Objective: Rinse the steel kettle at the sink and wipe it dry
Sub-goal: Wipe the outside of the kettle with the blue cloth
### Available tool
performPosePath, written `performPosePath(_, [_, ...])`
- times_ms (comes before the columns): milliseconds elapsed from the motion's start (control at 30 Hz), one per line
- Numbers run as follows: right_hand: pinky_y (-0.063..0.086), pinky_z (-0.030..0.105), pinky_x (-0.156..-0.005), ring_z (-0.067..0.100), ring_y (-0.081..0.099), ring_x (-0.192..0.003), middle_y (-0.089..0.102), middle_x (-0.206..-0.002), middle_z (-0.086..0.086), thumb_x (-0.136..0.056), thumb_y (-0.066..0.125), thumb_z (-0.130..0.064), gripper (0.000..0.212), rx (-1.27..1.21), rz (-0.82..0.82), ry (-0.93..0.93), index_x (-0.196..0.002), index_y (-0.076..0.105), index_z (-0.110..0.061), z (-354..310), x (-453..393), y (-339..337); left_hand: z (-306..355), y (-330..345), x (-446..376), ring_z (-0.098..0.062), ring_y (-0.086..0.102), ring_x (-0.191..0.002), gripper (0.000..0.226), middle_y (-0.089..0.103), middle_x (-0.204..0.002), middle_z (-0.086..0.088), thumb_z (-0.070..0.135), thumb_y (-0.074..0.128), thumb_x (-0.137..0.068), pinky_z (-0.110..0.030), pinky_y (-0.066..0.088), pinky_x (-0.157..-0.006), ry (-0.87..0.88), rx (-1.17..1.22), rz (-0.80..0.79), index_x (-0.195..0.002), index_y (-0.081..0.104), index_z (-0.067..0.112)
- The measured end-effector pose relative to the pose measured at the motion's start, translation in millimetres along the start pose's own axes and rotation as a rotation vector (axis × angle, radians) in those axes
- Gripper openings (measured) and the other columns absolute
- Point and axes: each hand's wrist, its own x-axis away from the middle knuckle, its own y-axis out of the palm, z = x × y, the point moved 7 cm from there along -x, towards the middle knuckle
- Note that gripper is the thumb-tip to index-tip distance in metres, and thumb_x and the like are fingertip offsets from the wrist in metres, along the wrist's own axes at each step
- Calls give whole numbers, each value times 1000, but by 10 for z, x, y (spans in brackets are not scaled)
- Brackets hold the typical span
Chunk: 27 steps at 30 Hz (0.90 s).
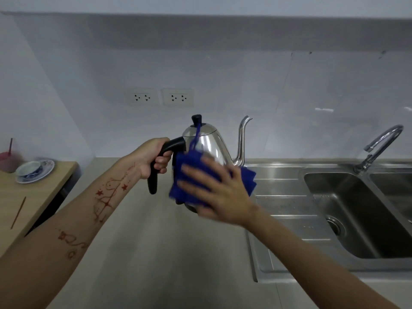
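Observation:
A shiny steel kettle [214,146] with a black handle, a black lid knob and a thin curved spout hangs in the air above the grey counter, left of the sink. My left hand [151,157] is closed around its black handle. My right hand [216,192] lies flat with fingers spread and presses a dark blue cloth [248,178] against the near side of the kettle's body. The cloth hides the kettle's lower part, and a blue loop of it hangs up by the lid.
A steel sink [334,215] with a ribbed drainboard and a chrome tap [379,148] fills the right side. On the wooden table [33,197] at left stand a cup on a saucer [33,169] and a pink drink cup [7,161]. Two wall sockets [160,97] sit behind.

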Motion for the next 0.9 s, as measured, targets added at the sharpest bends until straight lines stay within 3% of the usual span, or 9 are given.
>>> performPosePath(67, [22, 47, -113, 22, 30, -145, 43, -152, -10, -92, 57, -41, 50, 145, -93, -257, -141, 49, -34, -293, 442, 305, -2, 7, 6, -11, 20, -29, 55, 26, -33, 4, 20, 32, -91, -21, 28, -36, 12, -24, -6, -36, 37, 20])
performPosePath(133, [21, 43, -117, 17, 34, -143, 42, -152, -15, -92, 65, -29, 52, 222, -85, -341, -141, 48, -38, -340, 788, 408, 12, 1, 9, -11, 21, -30, 58, 27, -33, 4, 20, 31, -93, -22, 29, -37, 25, -47, -4, -35, 38, 20])
performPosePath(233, [30, 38, -106, 19, 37, -139, 37, -153, -16, -94, 61, -21, 49, 146, 32, -184, -137, 50, -42, -98, 917, 109, 12, -83, -3, -12, 20, -30, 57, 26, -34, 3, 19, 31, -93, -23, 29, -38, 33, -31, 22, -36, 36, 19])
performPosePath(300, [29, 41, -103, 25, 33, -139, 25, -159, -12, -94, 55, -19, 50, 26, 124, 33, -139, 43, -38, 154, 719, -152, -2, -109, -21, -12, 20, -30, 56, 26, -34, 3, 19, 32, -93, -24, 29, -39, 30, -19, 25, -37, 36, 19])
performPosePath(400, [32, 48, -108, 28, 32, -137, 27, -156, -2, -93, 52, -29, 52, -261, 174, 430, -142, 35, -31, 449, 251, -178, -16, -22, -54, -11, 20, -30, 55, 26, -33, 3, 19, 32, -92, -23, 29, -38, 29, -9, 5, -37, 36, 19])
performPosePath(467, [27, 45, -113, 27, 31, -139, 27, -156, 0, -95, 45, -36, 52, -336, 165, 561, -145, 33, -27, 414, 153, -75, -9, 28, -67, -11, 20, -30, 54, 26, -33, 3, 19, 33, -92, -22, 29, -37, 38, 6, 1, -38, 36, 19])
performPosePath(633, [43, 56, -103, 26, 38, -130, 29, -152, 3, -91, 49, -20, 55, -393, 66, 573, -143, 32, -24, 326, 802, 149, 21, -76, -59, -12, 20, -29, 51, 25, -33, 3, 18, 32, -91, -22, 27, -37, 67, 9, 13, -40, 36, 18])
performPosePath(800, [36, 42, -106, 28, 42, -125, 41, -148, 8, -91, 49, -12, 48, -202, 331, 795, -139, 44, -19, 1011, 466, -268, 22, -32, -55, -12, 19, -29, 55, 25, -33, 3, 18, 32, -92, -23, 28, -38, 68, -39, 16, -38, 36, 18])
performPosePath(900, [35, 40, -98, 29, 37, -131, 48, -147, 4, -89, 61, -19, 47, 151, 156, 534, -136, 54, -20, 1270, 70, -328, 33, 58, -38, -12, 19, -30, 53, 25, -33, 3, 19, 32, -92, -25, 27, -39, 74, -51, 4, -39, 37, 18])
